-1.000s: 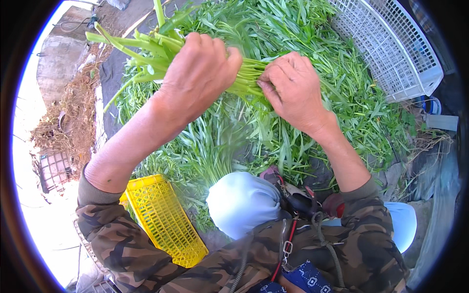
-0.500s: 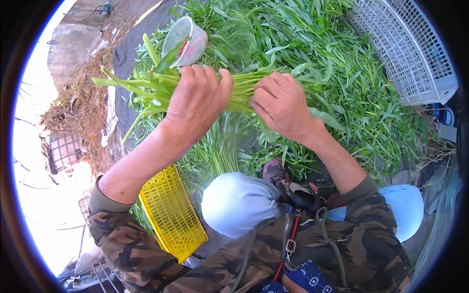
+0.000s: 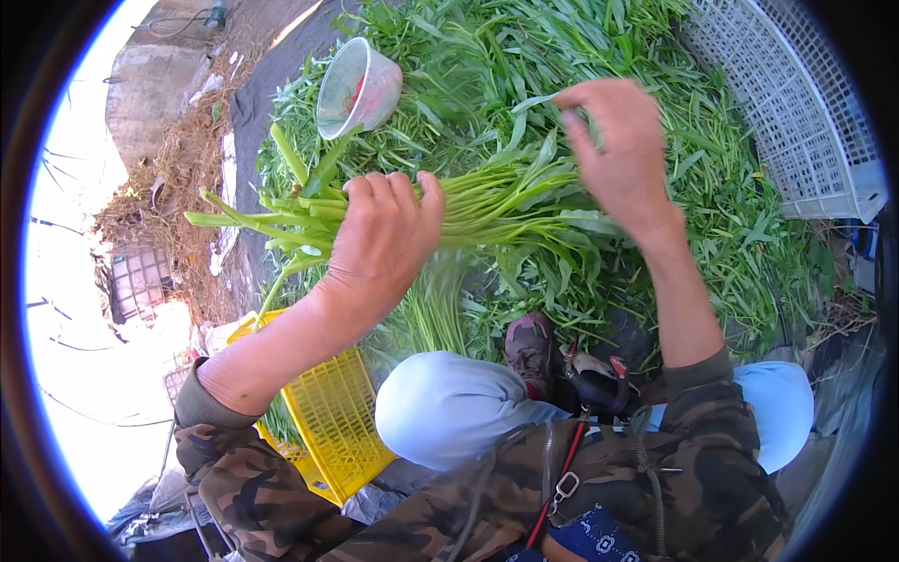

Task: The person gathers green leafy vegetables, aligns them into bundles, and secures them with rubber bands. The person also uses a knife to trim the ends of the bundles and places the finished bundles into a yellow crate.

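above the spread of leafy greens (image 3: 721, 178), the left hand (image 3: 389, 229) is holding a bundle of green stalks (image 3: 501, 201) crosswise, with the thicker ends pointing left and the thinner, leafy ends fanning out to the right. compared with the frame half a second ago, the right hand (image 3: 623, 155) is no longer closing on the bundle beside the left hand; it is now standing apart, farther to the right and higher, and its blur is indicating motion. the left hand is keeping its hold, and the middle stalks are now showing uncovered. containers: a translucent tub (image 3: 381, 89) is tilting on the greens beyond the left hand, and something red is showing inside it; a yellow crate (image 3: 342, 431) is standing near the left forearm, with greenery showing inside its left rim; a pale grey slatted crate (image 3: 796, 103) is resting at the upper right, its contents not showing clearly. grip: the left fingers are wrapping firmly around the stalks; the right thumb and index finger are standing slightly apart near a narrow leaf (image 3: 532, 104), and whether they are pinching it is impossible to tell.
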